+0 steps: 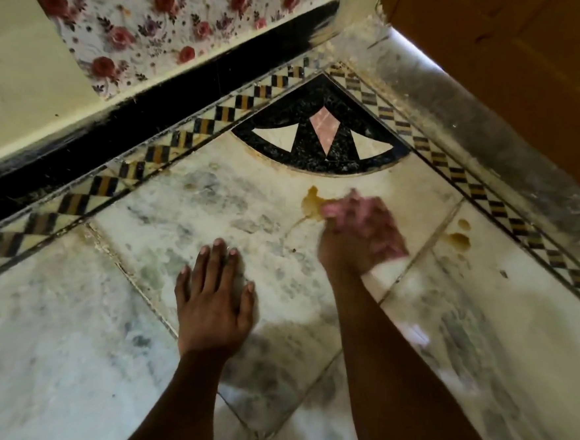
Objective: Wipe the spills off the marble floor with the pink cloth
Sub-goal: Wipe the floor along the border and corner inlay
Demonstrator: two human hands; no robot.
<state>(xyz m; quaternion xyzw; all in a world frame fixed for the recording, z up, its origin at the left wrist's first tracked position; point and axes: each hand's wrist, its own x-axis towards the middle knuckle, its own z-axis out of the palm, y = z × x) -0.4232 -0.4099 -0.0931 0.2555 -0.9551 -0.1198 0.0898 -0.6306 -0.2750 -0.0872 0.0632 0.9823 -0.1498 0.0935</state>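
Observation:
My right hand [358, 239] is bunched around the pink cloth [349, 207] and presses it on the marble floor [84, 337]; both are blurred by motion. The cloth touches the right edge of a yellowish-brown spill [311, 203], from which a thin trickle runs down-left. Two smaller brown spots [458, 237] lie to the right, near the checked border. My left hand [215, 300] rests flat on the floor with fingers spread, holding nothing, to the left of the right hand.
A black corner inlay [321, 142] with white and pink pieces sits beyond the spill. Checked border strips [173, 145] run along a black skirting and a floral-covered wall [172, 32] at the back. A brown wooden door [510, 49] stands at the right.

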